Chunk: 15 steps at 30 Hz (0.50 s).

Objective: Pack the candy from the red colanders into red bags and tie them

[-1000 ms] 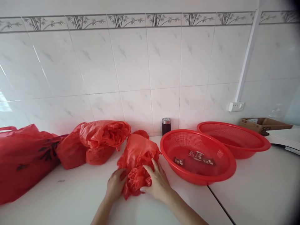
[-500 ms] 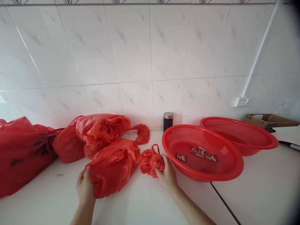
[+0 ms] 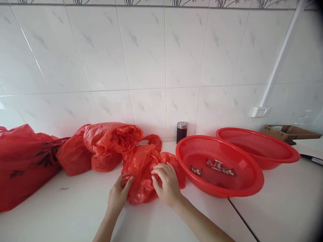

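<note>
A thin red plastic bag [image 3: 141, 191] lies bunched on the white table between my two hands. My left hand [image 3: 118, 193] is at its left side, thumb and fingers apart and touching or nearly touching the plastic. Over its right part, my right hand [image 3: 166, 185] has curved fingers spread and the thumb held apart. More red plastic spreads past the right hand toward the basket; whether it is one bag or two overlapping I cannot tell.
Just right stands a red perforated basket [image 3: 219, 141] with several small wrapped snacks [image 3: 217, 164]; another red basket [image 3: 262, 158] is behind. A dark bottle [image 3: 181, 132], more red bags [image 3: 111, 137], a large red bag [image 3: 22, 168] and a cardboard box [image 3: 290, 132] line the wall.
My left hand has moved right with the larger red bag, which now lies where the small crumpled bag was. My right hand has left its grip and shifted slightly left, over the plastic.
</note>
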Each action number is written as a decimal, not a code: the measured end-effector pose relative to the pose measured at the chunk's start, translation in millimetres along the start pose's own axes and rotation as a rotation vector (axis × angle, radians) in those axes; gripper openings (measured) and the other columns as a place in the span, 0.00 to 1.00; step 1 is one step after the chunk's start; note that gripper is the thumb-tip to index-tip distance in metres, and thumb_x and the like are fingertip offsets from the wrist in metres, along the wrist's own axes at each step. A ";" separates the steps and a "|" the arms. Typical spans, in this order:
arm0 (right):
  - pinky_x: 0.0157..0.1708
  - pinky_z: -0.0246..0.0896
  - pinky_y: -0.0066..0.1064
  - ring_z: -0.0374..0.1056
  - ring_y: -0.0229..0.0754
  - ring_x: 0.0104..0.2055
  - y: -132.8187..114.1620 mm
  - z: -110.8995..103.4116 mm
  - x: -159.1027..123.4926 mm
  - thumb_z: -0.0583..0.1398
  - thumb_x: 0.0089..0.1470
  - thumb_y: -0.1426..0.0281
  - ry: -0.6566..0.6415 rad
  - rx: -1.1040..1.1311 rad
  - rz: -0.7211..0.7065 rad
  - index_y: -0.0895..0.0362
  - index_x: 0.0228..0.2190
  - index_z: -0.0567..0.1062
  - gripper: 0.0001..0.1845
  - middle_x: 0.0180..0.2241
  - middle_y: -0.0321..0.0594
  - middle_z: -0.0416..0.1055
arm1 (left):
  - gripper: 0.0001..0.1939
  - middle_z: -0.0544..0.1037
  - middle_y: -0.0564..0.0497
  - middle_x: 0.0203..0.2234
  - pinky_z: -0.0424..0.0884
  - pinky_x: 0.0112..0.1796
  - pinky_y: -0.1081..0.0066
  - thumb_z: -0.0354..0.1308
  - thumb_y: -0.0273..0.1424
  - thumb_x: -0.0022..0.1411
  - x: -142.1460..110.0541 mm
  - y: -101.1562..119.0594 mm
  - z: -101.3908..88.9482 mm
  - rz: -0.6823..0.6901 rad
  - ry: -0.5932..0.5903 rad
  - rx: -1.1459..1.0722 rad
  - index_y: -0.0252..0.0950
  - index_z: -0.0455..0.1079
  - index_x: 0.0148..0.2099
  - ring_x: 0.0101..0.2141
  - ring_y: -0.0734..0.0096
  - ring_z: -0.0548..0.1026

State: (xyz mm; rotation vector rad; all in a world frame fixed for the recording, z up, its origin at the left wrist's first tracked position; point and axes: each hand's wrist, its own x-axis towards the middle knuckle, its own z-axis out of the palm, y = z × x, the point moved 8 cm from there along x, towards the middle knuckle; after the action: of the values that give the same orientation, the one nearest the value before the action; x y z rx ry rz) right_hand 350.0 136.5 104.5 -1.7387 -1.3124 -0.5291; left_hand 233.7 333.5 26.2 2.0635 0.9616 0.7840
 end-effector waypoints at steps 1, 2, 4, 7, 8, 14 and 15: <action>0.55 0.55 0.42 0.65 0.43 0.48 4.1 5.0 16.5 0.51 0.58 0.72 0.000 0.013 0.036 0.53 0.38 0.70 0.09 0.42 0.39 0.71 | 0.25 0.70 0.56 0.19 0.68 0.29 0.68 0.48 0.52 0.60 0.3 -0.7 -3.6 -0.012 0.025 0.011 0.41 0.68 0.50 0.23 0.65 0.71; 0.53 0.57 0.39 0.65 0.42 0.47 11.1 11.2 35.3 0.51 0.59 0.72 -0.001 0.010 0.090 0.53 0.38 0.70 0.09 0.42 0.39 0.71 | 0.26 0.70 0.57 0.19 0.67 0.29 0.68 0.48 0.52 0.60 0.4 0.7 -8.5 -0.005 0.071 0.027 0.41 0.67 0.51 0.23 0.66 0.70; 0.51 0.58 0.36 0.64 0.42 0.48 31.7 27.0 75.5 0.50 0.60 0.71 -0.015 -0.029 0.232 0.54 0.42 0.69 0.11 0.44 0.40 0.70 | 0.27 0.74 0.52 0.29 0.68 0.35 0.66 0.50 0.51 0.60 -0.5 9.9 -17.4 0.077 0.186 0.081 0.41 0.65 0.54 0.31 0.63 0.73; 0.50 0.59 0.37 0.62 0.44 0.51 68.0 58.2 127.2 0.49 0.60 0.72 -0.069 -0.081 0.396 0.57 0.48 0.67 0.15 0.49 0.44 0.67 | 0.28 0.71 0.43 0.50 0.65 0.48 0.57 0.52 0.50 0.59 -5.7 26.9 -10.0 0.243 0.238 0.209 0.44 0.66 0.58 0.50 0.53 0.69; 0.50 0.59 0.38 0.62 0.45 0.52 81.1 69.8 138.0 0.49 0.60 0.73 -0.096 -0.093 0.437 0.58 0.50 0.66 0.16 0.49 0.46 0.67 | 0.29 0.67 0.43 0.55 0.62 0.52 0.53 0.53 0.50 0.58 -7.2 28.7 -1.3 0.263 0.203 0.261 0.45 0.66 0.58 0.54 0.51 0.65; 0.51 0.60 0.46 0.64 0.46 0.51 157.2 138.7 121.6 0.58 0.60 0.64 -0.391 -0.165 0.674 0.59 0.46 0.71 0.15 0.49 0.45 0.67 | 0.25 0.58 0.50 0.65 0.44 0.59 0.46 0.60 0.40 0.54 -10.9 5.4 43.2 0.144 -0.081 0.507 0.52 0.69 0.56 0.64 0.51 0.52; 0.51 0.61 0.46 0.65 0.46 0.50 164.5 146.3 114.4 0.59 0.60 0.64 -0.430 -0.171 0.697 0.60 0.45 0.72 0.15 0.48 0.45 0.67 | 0.26 0.58 0.51 0.65 0.44 0.60 0.47 0.60 0.40 0.55 -10.1 1.4 44.7 0.130 -0.099 0.516 0.52 0.69 0.57 0.64 0.52 0.52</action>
State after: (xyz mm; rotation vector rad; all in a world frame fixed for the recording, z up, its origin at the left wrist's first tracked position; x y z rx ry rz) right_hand 518.3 310.4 50.1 -2.3796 -0.8446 0.1463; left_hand 262.5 309.1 0.2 2.6029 1.0629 0.5250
